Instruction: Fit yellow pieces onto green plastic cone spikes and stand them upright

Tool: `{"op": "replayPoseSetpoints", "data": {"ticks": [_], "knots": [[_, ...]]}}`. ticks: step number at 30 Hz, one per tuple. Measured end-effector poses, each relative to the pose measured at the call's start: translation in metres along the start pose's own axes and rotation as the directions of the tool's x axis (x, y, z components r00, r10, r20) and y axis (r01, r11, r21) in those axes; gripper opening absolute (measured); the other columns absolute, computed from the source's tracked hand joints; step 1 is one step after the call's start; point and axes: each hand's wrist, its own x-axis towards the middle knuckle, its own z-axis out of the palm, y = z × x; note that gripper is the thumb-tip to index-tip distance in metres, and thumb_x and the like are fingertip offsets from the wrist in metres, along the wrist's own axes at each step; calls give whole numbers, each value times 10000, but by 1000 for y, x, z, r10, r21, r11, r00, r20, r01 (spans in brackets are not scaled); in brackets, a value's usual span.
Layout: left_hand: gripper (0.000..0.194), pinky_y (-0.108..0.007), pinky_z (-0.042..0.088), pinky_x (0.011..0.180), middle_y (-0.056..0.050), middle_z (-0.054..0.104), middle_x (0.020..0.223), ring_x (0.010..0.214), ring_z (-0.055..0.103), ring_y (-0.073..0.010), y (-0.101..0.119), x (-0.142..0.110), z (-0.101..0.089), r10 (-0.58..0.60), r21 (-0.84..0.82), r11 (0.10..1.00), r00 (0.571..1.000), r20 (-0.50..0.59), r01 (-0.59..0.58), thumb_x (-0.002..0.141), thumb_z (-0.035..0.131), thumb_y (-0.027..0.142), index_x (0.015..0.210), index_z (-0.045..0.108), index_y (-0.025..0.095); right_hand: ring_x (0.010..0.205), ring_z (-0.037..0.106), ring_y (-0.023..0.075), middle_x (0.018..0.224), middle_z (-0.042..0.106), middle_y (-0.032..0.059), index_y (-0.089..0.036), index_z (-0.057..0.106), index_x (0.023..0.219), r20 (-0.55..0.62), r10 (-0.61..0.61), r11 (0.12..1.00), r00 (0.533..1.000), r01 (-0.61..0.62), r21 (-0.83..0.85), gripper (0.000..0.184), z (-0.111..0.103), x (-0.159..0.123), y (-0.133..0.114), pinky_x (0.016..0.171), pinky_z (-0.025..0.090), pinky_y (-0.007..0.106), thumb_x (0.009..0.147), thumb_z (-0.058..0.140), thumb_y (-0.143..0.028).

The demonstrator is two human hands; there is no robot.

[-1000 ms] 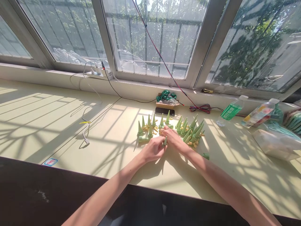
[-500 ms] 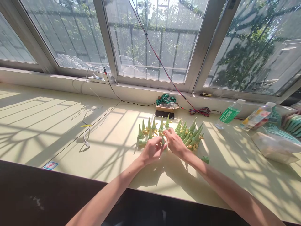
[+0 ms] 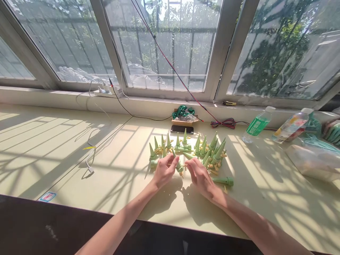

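My left hand (image 3: 164, 170) pinches a green cone-shaped piece (image 3: 179, 166), tilted with its tip up and to the left. Small yellow bits show at its lower end. Close by on the right, my right hand (image 3: 198, 174) has thumb and fingertips closed on a small yellowish peg (image 3: 185, 167), apart from the cone. Behind both hands stand several upright green cones (image 3: 152, 152) with yellow pieces around their bases. A denser cluster of green cones (image 3: 218, 155) is at the right. One more green cone (image 3: 224, 181) lies on its side beside my right wrist.
A black phone (image 3: 182, 129) lies behind the cones, before a small box (image 3: 184, 122) holding green material. Two bottles (image 3: 256, 125) and a translucent bag (image 3: 305, 163) stand at right. A white cable (image 3: 90, 166) crosses the pale table (image 3: 119, 191) at left. Coiled wire (image 3: 225, 123) lies by the sill.
My hands have drawn a little apart. The cone in my left hand is now tilted and more exposed. My right hand has come down towards me. The view has shifted slightly.
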Motion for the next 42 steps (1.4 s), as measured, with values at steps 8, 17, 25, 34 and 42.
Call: {"op": "replayPoseSetpoints", "data": {"ticks": [8,17,25,34,42], "knots": [[431,-211,345,406,69,429,509,420,471,-88,2,2,3,-28,-61,998,999,33,30,972,572,462,682,380,208,834,608,184,956,612,55,-222,590,1089,-79,22,998,997,-17,65,171,-4,0,-1,731,506,296,1048,424,-212],[439,-212,349,413,68,423,509,417,464,-83,2,1,4,-22,-65,998,999,30,24,972,573,470,678,381,206,822,608,182,973,620,67,-222,613,1091,-56,56,997,997,-53,55,189,-1,0,0,717,507,300,1049,429,-235],[439,-220,342,430,60,423,524,444,458,-90,4,1,3,3,-19,1000,1000,15,-3,969,575,467,669,388,206,820,601,183,953,616,62,-230,628,1085,-35,49,998,998,-47,43,198,-2,-1,3,720,505,300,1049,435,-250],[340,-220,357,478,15,526,634,533,474,-104,5,-1,1,115,143,982,990,78,-125,984,541,424,747,535,179,767,591,177,946,612,65,-217,627,1117,44,87,996,995,-87,5,198,-1,-3,7,670,495,290,1040,444,-213],[246,-216,414,501,0,566,687,570,496,-111,3,-3,1,155,144,974,977,144,-175,978,539,354,824,598,171,768,604,187,949,645,87,-205,636,1111,55,136,990,989,-137,20,227,0,-4,6,665,494,299,1044,421,-224]]}}
